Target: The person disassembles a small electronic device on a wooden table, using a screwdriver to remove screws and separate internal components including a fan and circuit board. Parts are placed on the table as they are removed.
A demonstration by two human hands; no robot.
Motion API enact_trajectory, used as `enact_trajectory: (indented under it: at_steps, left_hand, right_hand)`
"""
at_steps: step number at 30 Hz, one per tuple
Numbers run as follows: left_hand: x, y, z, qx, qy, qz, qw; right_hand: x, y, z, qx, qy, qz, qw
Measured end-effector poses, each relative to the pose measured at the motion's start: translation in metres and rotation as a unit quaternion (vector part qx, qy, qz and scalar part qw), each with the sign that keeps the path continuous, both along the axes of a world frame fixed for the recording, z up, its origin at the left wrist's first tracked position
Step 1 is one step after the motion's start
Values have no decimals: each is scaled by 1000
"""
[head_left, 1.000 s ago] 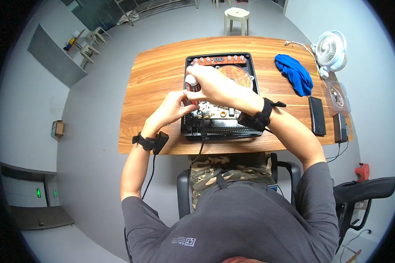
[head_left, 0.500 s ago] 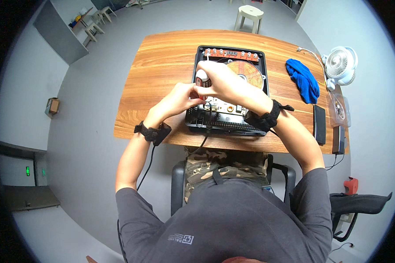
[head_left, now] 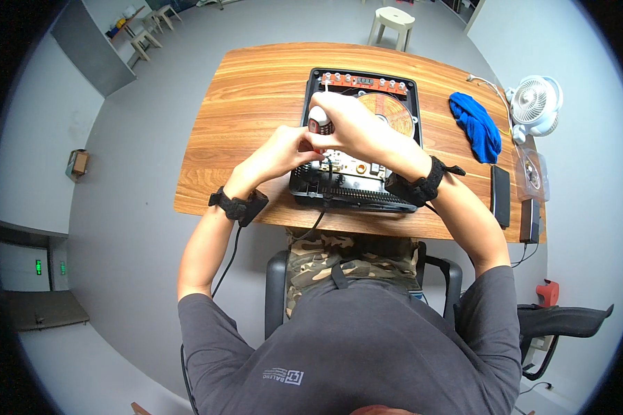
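Note:
An opened induction cooker (head_left: 414,104) lies on the table in front of me, its black housing showing a round copper coil (head_left: 394,116), a red button board (head_left: 364,84) and a pale circuit board (head_left: 356,167). My right hand (head_left: 342,124) is closed around a screwdriver (head_left: 318,120) with a white, red and dark handle, upright over the cooker's left side. Close against its lower end is my left hand (head_left: 284,152), thumb and fingers pinched together. The screwdriver's tip and whatever the left fingers pinch are hidden. A black cord (head_left: 318,223) leaves the cooker's near edge.
On the wooden table (head_left: 249,90), a blue cloth (head_left: 475,128) lies to the right, with a black flat case (head_left: 500,196), a black power adapter (head_left: 529,220) and a clear plastic box (head_left: 533,173) nearby. A white fan (head_left: 536,104) stands at the right edge. Beyond the table is a stool (head_left: 394,21).
The whole view has shifted slightly, with the table a little higher and further left. Both hands keep the same hold at the same spot on the cooker.

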State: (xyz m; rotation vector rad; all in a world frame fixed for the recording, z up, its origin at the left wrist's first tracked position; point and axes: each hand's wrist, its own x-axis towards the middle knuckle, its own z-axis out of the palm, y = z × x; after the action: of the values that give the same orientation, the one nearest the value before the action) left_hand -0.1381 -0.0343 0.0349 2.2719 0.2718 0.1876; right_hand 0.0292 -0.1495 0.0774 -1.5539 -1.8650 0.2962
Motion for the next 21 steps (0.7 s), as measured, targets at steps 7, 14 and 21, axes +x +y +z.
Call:
enact_trajectory:
  at_steps: [7, 14, 21]
  left_hand:
    - [-1, 4, -12, -6, -18, 5, 1000]
    - [0, 1, -7, 3, -18, -2, 1000]
    - [0, 0, -2, -2, 1, 6, 1000]
  right_hand:
    - [0, 0, 2, 2, -9, 1, 1000]
    - [-1, 0, 2, -4, -12, -1, 1000]
    - [3, 0, 0, -2, -21, -2, 1000]
